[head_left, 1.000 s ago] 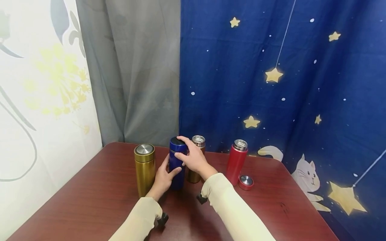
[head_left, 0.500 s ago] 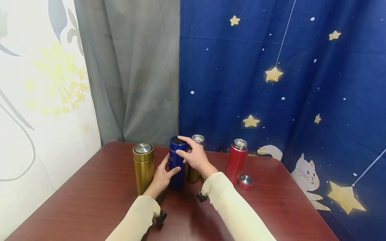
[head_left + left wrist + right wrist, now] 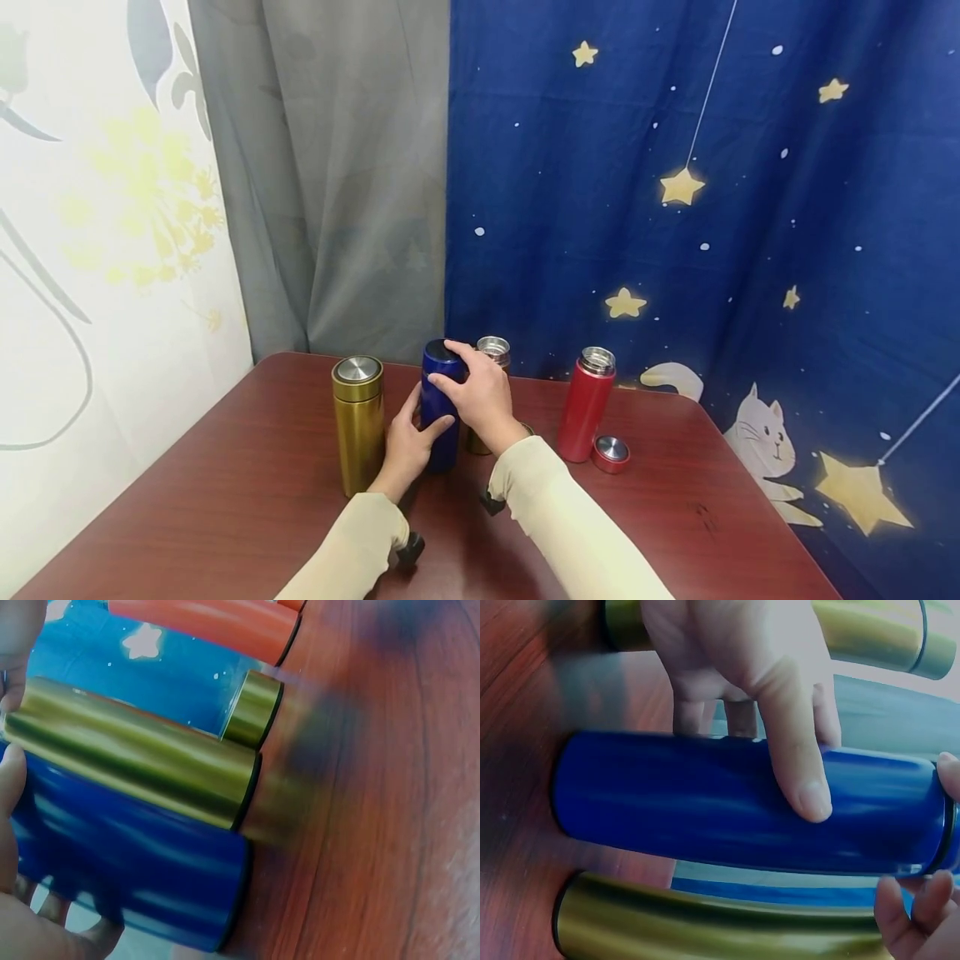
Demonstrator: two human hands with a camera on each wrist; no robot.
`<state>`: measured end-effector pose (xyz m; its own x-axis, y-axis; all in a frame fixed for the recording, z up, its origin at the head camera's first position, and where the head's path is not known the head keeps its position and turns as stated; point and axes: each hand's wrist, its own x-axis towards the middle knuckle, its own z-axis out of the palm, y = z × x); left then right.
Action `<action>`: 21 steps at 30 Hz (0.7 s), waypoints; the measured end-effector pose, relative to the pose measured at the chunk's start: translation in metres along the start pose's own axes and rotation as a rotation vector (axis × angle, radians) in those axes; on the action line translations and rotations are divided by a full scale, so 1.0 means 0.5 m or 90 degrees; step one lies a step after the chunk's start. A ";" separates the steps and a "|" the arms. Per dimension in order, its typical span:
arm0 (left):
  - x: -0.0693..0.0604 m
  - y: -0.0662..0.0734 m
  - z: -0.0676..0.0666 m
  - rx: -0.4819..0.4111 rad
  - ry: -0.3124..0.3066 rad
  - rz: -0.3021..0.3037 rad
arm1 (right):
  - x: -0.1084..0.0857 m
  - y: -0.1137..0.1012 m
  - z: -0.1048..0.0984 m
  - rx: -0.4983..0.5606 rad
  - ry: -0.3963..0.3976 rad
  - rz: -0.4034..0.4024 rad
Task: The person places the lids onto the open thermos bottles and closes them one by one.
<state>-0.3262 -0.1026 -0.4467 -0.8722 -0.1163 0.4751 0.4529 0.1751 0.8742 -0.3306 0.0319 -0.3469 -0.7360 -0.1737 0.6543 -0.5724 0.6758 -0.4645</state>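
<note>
A blue thermos bottle stands upright on the table near the middle in the head view. My left hand grips its body from the left, with the thumb across the front in the right wrist view. My right hand holds the black-topped blue lid at the bottle's top, fingers and thumb around it. Just behind the right hand is an open gold thermos bottle, mostly hidden. Its gold lid lies on the table beside it in the left wrist view.
A taller gold thermos bottle with its lid on stands left of the left hand. To the right are an open red thermos bottle and a red lid. Curtains hang behind the reddish-brown table.
My right hand has turned a little on the lid, its thumb and wrist shifting left. The left hand keeps its grip on the blue bottle, and the other bottles stay put.
</note>
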 end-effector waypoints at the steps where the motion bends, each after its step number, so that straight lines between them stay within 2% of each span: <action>1: -0.002 0.002 0.001 0.006 0.006 0.007 | 0.000 -0.003 0.002 -0.017 0.007 0.002; 3: -0.009 0.025 0.000 0.007 0.013 0.006 | 0.000 -0.008 0.004 -0.044 0.014 0.010; 6: -0.013 0.030 -0.001 0.014 0.019 0.009 | 0.001 -0.016 0.005 -0.070 0.006 0.027; 9: -0.010 0.020 -0.004 0.009 0.003 0.002 | 0.002 -0.017 0.002 -0.063 -0.032 0.039; 10: -0.006 0.008 -0.004 0.006 -0.002 0.002 | 0.003 -0.015 0.001 -0.049 -0.051 0.039; 12: -0.002 0.005 -0.007 -0.011 -0.021 -0.007 | 0.004 -0.008 -0.006 -0.007 -0.093 0.038; 16: 0.006 0.003 -0.012 -0.026 -0.056 -0.017 | 0.014 0.012 -0.025 0.123 -0.164 0.034; 19: 0.010 0.002 -0.013 -0.020 -0.071 -0.024 | 0.025 0.025 -0.038 0.215 -0.193 0.032; 21: 0.011 0.001 -0.014 -0.013 -0.076 -0.025 | 0.031 0.031 -0.042 0.249 -0.199 0.030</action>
<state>-0.3294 -0.1099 -0.4429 -0.9049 -0.0048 0.4256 0.4199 0.1524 0.8947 -0.3435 0.0549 -0.3315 -0.8032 -0.3960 0.4450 -0.5844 0.3792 -0.7174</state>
